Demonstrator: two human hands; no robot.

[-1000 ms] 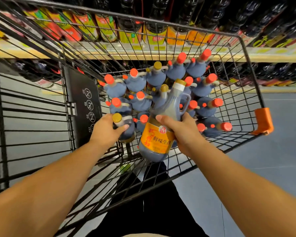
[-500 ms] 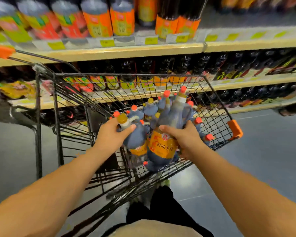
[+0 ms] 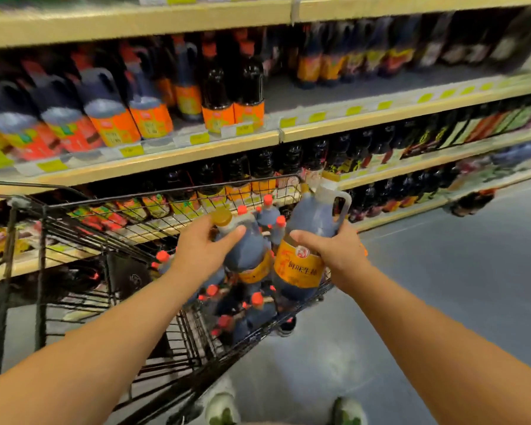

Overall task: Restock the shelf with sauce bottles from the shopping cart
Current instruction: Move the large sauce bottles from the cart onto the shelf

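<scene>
My right hand (image 3: 334, 253) grips a large dark sauce jug (image 3: 307, 237) with an orange label, a white neck and a side handle, held above the cart's right rim. My left hand (image 3: 200, 246) grips the neck of a second dark jug (image 3: 246, 250) with a gold cap, lifted above the other bottles. Several red-capped sauce bottles (image 3: 255, 305) stand in the black wire shopping cart (image 3: 111, 228) below both hands. The shelf (image 3: 334, 121) ahead has a bare stretch to the right of two tall dark bottles (image 3: 233, 87).
Shelves of dark sauce bottles run across the whole view, with yellow price tags (image 3: 316, 117) on their edges. Lower shelves (image 3: 411, 161) are packed full. Grey aisle floor (image 3: 442, 286) lies to the right of the cart. My shoes (image 3: 224, 409) show at the bottom.
Both hands have lifted their jugs up out of the cart. My view has swung upward from the cart toward the shelves.
</scene>
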